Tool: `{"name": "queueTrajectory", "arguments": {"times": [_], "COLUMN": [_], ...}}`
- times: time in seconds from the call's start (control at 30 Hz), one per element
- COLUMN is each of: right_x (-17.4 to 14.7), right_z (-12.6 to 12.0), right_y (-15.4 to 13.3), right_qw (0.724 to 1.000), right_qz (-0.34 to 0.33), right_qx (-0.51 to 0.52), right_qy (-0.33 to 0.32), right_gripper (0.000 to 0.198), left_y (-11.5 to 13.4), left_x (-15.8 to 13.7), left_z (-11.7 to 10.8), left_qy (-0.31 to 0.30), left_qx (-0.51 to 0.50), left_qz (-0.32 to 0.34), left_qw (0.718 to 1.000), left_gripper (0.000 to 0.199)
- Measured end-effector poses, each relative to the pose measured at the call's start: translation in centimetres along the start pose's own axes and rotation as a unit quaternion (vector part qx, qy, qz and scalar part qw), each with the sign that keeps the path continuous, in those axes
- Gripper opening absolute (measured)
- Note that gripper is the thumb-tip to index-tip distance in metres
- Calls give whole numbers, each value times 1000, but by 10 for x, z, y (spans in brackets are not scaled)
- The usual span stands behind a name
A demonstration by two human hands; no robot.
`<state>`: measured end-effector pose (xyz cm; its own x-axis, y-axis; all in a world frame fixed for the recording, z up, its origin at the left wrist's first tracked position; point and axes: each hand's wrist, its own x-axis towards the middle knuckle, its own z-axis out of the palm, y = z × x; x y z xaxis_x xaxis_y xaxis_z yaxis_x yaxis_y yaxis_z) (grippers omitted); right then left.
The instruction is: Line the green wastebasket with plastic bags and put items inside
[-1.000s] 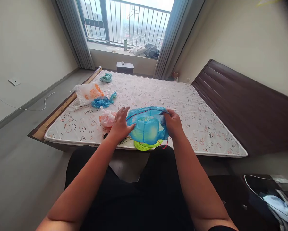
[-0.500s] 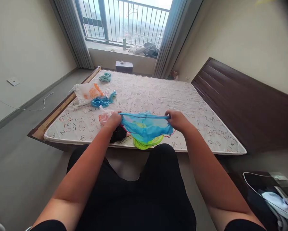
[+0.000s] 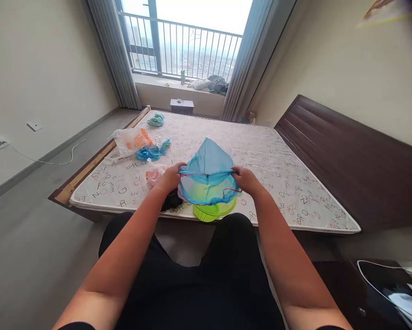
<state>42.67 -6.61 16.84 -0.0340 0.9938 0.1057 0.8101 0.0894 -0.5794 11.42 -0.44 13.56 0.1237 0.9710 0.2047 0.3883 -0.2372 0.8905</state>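
A thin, see-through blue plastic bag (image 3: pixel 211 158) is stretched between my two hands, its middle puffed up into a peak. My left hand (image 3: pixel 172 178) is closed on its left side, and my right hand (image 3: pixel 246 179) grips its right side. Thin red strings run along the bag. Below and partly behind it, a lime-green plastic basket (image 3: pixel 209 213) stands at the mattress's near edge. Beside my left hand lie a pink-and-white plastic bag (image 3: pixel 155 174) and a black item (image 3: pixel 172 200), partly hidden by my forearm.
The letter-printed mattress (image 3: pixel 278 183) also bears a white bag with orange print (image 3: pixel 128 141), a crumpled blue bag (image 3: pixel 149 152) and a teal bundle (image 3: pixel 156 120). A dark headboard (image 3: pixel 343 156) stands at right. A small bedside table (image 3: pixel 181 104) is beyond the bed.
The blue bag has gone from stretched flat to puffed upward in the middle. My hands have come slightly closer together, and the view has tilted up a little.
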Motion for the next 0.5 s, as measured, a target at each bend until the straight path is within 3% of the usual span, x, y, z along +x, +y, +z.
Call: {"name": "queueTrajectory", "arguments": {"times": [0.1, 0.23, 0.37, 0.5], "right_x": [-9, -22, -34, -43], "right_z": [-26, -55, -69, -73], "right_y": [-3, -16, -25, -30], "right_qw": [990, 943, 909, 897], "right_qz": [33, 61, 45, 27], "right_qx": [121, 290, 357, 380], "right_qy": [63, 150, 209, 225], "right_gripper": [22, 25, 26, 38], "left_y": [1, 20, 46, 66], "left_x": [3, 6, 0, -9], "left_z": [-9, -15, -17, -14], "left_qy": [39, 61, 54, 1], "left_qx": [-73, -252, -311, -326], "left_qz": [-35, -79, -42, -65], "left_qw": [996, 962, 948, 943], "left_gripper": [46, 40, 28, 38]}}
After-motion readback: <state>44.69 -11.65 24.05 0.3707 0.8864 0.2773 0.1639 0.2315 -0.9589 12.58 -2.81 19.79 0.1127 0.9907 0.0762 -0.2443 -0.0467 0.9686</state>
